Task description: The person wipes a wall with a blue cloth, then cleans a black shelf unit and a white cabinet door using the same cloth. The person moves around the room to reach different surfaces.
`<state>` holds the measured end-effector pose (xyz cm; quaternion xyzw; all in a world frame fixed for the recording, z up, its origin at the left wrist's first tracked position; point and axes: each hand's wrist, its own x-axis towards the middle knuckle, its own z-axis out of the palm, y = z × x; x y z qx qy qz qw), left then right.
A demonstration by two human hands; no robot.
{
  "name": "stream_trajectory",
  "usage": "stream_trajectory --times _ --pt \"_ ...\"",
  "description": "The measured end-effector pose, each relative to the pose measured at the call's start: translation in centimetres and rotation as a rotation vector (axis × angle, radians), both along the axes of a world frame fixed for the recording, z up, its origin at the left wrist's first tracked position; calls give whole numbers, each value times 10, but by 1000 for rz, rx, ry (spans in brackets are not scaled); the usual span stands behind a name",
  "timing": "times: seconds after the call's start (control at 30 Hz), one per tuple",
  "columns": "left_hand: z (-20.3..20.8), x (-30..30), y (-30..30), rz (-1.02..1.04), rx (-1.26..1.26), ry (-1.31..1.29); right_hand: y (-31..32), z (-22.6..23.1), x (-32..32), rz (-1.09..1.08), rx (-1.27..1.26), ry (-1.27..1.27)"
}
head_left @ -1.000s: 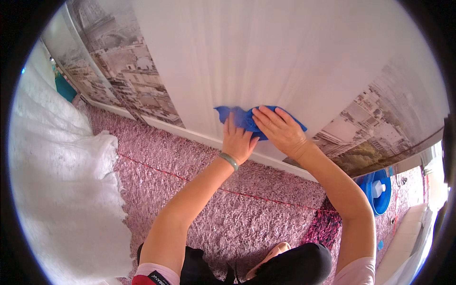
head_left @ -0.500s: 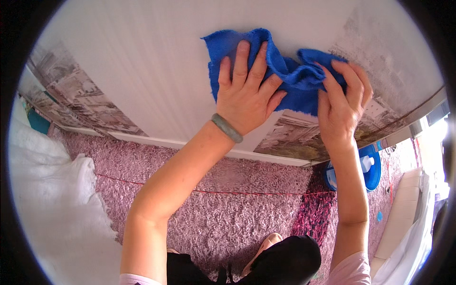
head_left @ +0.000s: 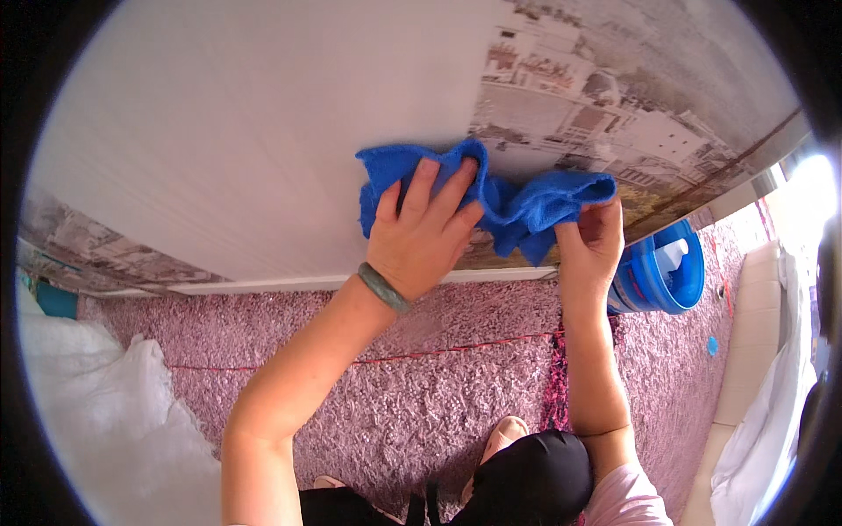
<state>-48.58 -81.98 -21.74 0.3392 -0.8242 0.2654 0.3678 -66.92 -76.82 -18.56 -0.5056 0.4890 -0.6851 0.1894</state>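
A crumpled blue cloth (head_left: pixel 517 206) lies against the upright white panel (head_left: pixel 263 131), near its lower edge and partly over a printed townscape (head_left: pixel 596 114). My left hand (head_left: pixel 417 223), with a grey-green bangle at its wrist, rests on the cloth's left part, fingers spread and pressing it to the surface. At the cloth's right end my right hand (head_left: pixel 592 241) pinches its edge between thumb and fingers. Part of the cloth between the two hands bunches into a fold.
A blue bucket (head_left: pixel 662 272) with a white bottle inside stands right of my right forearm. Pink shaggy carpet (head_left: pixel 421 394) covers the floor, crossed by a thin red cord (head_left: pixel 438 351). White fabric (head_left: pixel 114 403) hangs at the left; a pale padded edge (head_left: pixel 745 324) runs along the right.
Both hands have moved down and slightly left on the panel with the cloth. My right fingers have gone from lying over the cloth to pinching its edge. More of the townscape shows.
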Motion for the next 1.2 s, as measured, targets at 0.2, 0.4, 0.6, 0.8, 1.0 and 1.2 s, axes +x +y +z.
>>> stream_trajectory --times 0.2,0.4,0.6,0.8,1.0,1.2 --pt "1 -19 3 -66 -11 160 23 24 36 197 -267 -152" --pt "6 -25 3 1 23 116 11 31 28 -203 -174 893" --pt "-13 -17 0 11 -27 25 17 -15 16 -292 44 860" --pt "-61 -21 9 -93 22 -183 27 -72 -9 -290 126 710" --pt "-27 -63 16 -120 49 -87 20 -38 -40 -434 -81 721" --pt "26 -134 7 -145 -51 -105 8 -4 -62 -556 -160 549"
